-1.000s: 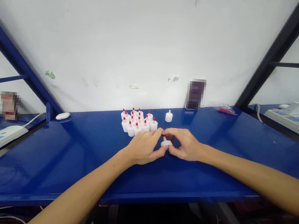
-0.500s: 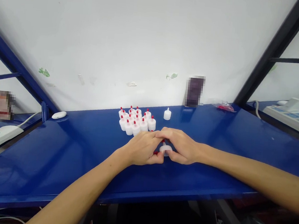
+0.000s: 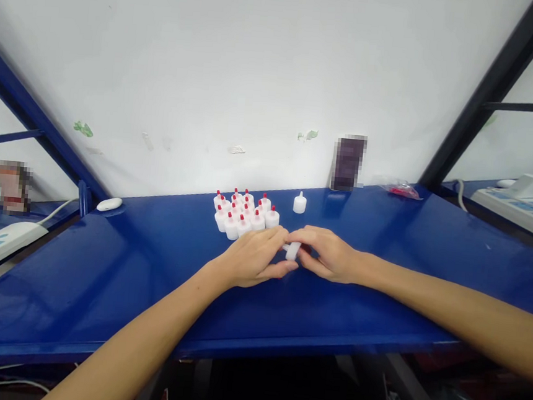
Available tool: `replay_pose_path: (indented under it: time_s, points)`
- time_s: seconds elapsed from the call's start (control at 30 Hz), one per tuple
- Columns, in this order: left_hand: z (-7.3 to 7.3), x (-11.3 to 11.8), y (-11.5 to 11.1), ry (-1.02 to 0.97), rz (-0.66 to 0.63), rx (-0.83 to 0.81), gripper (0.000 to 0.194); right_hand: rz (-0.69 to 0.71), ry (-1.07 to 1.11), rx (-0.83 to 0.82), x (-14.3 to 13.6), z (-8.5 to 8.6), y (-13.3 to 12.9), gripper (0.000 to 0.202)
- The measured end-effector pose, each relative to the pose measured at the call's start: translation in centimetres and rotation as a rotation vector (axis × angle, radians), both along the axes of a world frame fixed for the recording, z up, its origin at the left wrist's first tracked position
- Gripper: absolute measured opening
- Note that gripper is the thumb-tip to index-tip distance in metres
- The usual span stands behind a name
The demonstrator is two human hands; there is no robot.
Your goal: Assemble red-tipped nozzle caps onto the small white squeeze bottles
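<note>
A white round cap is tilted on its side between my two hands, over the blue table. My left hand grips it from the left, thumb below, its nozzle end partly hidden by the fingers. From the right, my right hand pinches the same cap. Several white caps with red tips stand upright in a cluster just beyond my left hand. One white cap without a red tip stands alone behind my hands.
A phone-like dark item, pixelated, leans on the wall. A plastic bag with red pieces lies at the back right. A white oval object rests at the back left. Power strips lie beyond the side frames.
The cap between my hands has turned from roughly upright onto its side, and its red tip no longer shows. Both hands have risen slightly in view.
</note>
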State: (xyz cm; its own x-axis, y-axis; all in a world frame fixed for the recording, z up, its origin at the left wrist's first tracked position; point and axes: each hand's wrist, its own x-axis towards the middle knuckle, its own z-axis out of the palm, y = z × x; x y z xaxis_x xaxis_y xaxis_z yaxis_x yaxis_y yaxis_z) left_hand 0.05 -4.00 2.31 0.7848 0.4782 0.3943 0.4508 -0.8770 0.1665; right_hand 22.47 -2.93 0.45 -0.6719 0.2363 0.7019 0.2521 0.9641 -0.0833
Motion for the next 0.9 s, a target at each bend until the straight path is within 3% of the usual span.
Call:
replay_pose_path:
  time_s: [0.13,0.23,0.33,0.43,0.57,0.9]
  points:
    - [1.1,-1.2,0.8,-0.062,0.164,0.162,0.033,-0.099,0.057,-0.064,0.7,0.1,0.8,0.03]
    - [1.8,-1.9,1.4,-0.014,0.295,0.313,0.03,-0.264,0.067,-0.107,1.5,-0.1,2.5,0.027]
    - [1.7,-2.2,1.7,0.05,0.321,0.391,0.027,-0.491,0.008,-0.175,2.5,-0.7,4.5,0.038]
    - [1.2,-2.1,1.9,0.096,0.325,0.395,0.024,-0.603,-0.155,-0.287,3.2,-1.4,5.8,0.05]
    - [1.0,-1.9,1.9,0.128,0.326,0.357,0.024,-0.586,-0.283,-0.344,3.5,-1.8,6.3,0.053]
    - [0.6,-1.7,1.9,0.167,0.306,0.329,0.023,-0.566,-0.258,-0.318,3.3,-1.5,6.4,0.056]
